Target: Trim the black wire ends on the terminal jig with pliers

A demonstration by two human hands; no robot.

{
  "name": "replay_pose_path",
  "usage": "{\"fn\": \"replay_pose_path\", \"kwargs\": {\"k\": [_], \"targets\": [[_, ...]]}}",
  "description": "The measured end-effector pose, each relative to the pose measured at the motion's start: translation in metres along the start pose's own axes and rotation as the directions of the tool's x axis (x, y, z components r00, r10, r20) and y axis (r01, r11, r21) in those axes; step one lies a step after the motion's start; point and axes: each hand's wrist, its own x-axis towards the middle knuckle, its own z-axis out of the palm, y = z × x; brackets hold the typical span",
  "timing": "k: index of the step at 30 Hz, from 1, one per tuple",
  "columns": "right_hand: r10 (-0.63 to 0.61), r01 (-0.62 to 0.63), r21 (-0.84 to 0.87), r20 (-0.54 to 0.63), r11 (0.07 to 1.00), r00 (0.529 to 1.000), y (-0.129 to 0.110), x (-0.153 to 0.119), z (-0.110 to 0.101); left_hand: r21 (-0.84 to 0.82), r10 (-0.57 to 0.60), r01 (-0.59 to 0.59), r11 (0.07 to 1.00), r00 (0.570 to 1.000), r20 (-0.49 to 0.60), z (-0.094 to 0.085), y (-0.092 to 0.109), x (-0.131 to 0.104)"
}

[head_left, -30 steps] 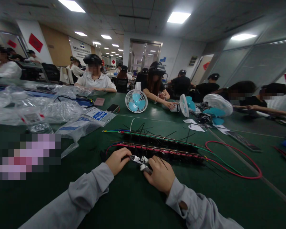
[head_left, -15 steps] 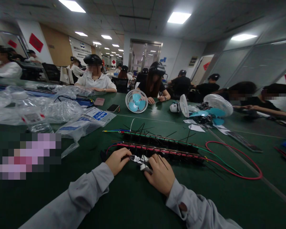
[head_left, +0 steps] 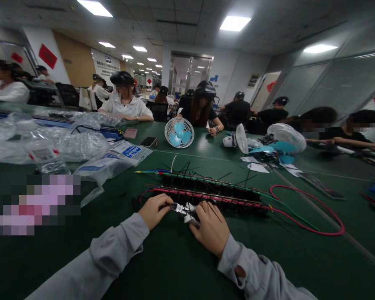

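Observation:
A long black assembly (head_left: 218, 198) with red and green wires along it lies across the green table (head_left: 137, 266), bristling with thin black cable-tie tails. At its near edge, my right hand (head_left: 211, 227) curls around a small white-and-metal hand tool (head_left: 191, 220); its exact kind is not clear. My left hand (head_left: 153, 211) has thumb and fingertips pinched together by the tool's left end, on something thin and dark that I cannot make out. A black tail crosses the back of my right hand. Both palms are hidden.
Plastic bags (head_left: 125, 154) and a clear bottle (head_left: 51, 162) lie at left. Farther back are a phone (head_left: 148, 142), an upright fan (head_left: 179, 132) and fan parts (head_left: 276, 146). A red cable loop (head_left: 337, 216) extends right. Co-workers sit across the table.
My hands and the white tool stay almost in place, with the tool's metal part turned slightly. Across the table, a co-worker's hand has drawn back out of sight.

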Motion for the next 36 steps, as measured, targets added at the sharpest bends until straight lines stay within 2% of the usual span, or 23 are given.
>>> {"fn": "replay_pose_path", "kwargs": {"k": [10, 19, 27, 36], "targets": [[-0.008, 0.008, 0.009, -0.011, 1.0, 1.0, 0.0007, 0.0013, 0.0037, 0.002, -0.005, 0.005, 1.0, 1.0, 0.001, 0.0, 0.0004, -0.0002], [0.023, -0.025, 0.029, 0.066, 0.999, 0.998, -0.0004, 0.0031, 0.0001, 0.043, 0.02, -0.02, 0.999, 1.0, 0.0, 0.0004, -0.0003, 0.0006], [0.026, -0.027, 0.011, 0.058, 1.0, 0.998, -0.0011, 0.0029, -0.0013, 0.09, 0.03, -0.03, 0.996, 1.0, 0.001, -0.0009, 0.0014, 0.0005], [0.009, -0.009, 0.018, 0.026, 1.0, 1.0, -0.0002, 0.0002, 0.0012, 0.055, 0.009, -0.009, 0.998, 1.0, 0.001, -0.0005, 0.0012, 0.0004]]}}
